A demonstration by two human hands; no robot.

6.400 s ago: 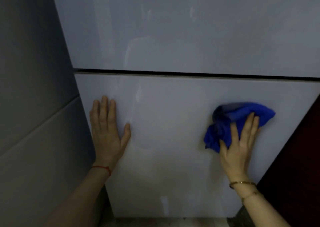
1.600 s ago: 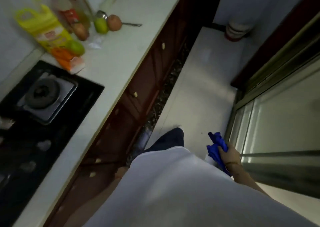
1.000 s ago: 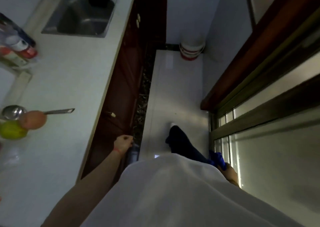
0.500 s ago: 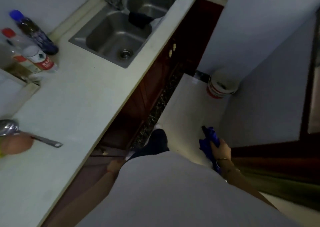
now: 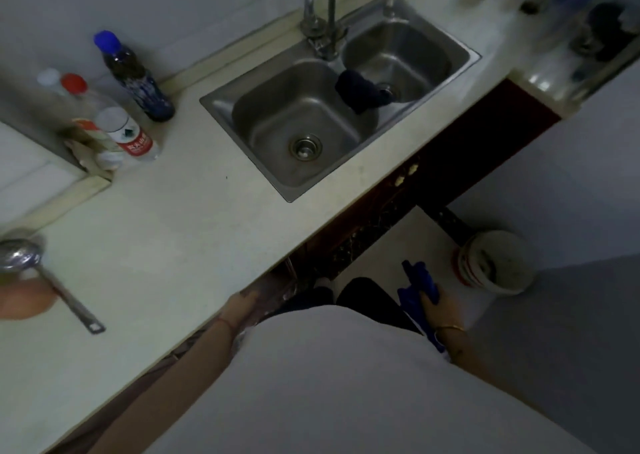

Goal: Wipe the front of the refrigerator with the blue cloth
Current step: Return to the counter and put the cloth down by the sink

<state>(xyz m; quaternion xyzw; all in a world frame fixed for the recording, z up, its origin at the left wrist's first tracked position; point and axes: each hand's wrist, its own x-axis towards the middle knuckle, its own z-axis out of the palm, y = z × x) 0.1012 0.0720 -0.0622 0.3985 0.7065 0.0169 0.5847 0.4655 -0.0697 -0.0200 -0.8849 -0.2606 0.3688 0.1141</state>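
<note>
The blue cloth (image 5: 417,289) is bunched in my right hand (image 5: 439,307), which hangs low beside my right hip above the pale floor. My left hand (image 5: 239,307) is down at the front edge of the white counter (image 5: 180,231), against the dark cabinet; its fingers are too blurred to read. My white shirt fills the bottom of the view. I face the counter and sink, and I cannot pick out the refrigerator front in this frame.
A steel double sink (image 5: 429,107) with a tap (image 5: 320,10) has a dark cloth (image 5: 362,93) draped over its divider. Bottles (image 5: 133,77) stand at the left, a ladle (image 5: 24,257) lies on the counter. A white bucket (image 5: 493,263) stands on the floor by the grey wall.
My view has swung from the refrigerator door, past the stove and floor, to the sink counter. My right hand dropped from the door to my side, keeping the cloth; my left hand left the door.
</note>
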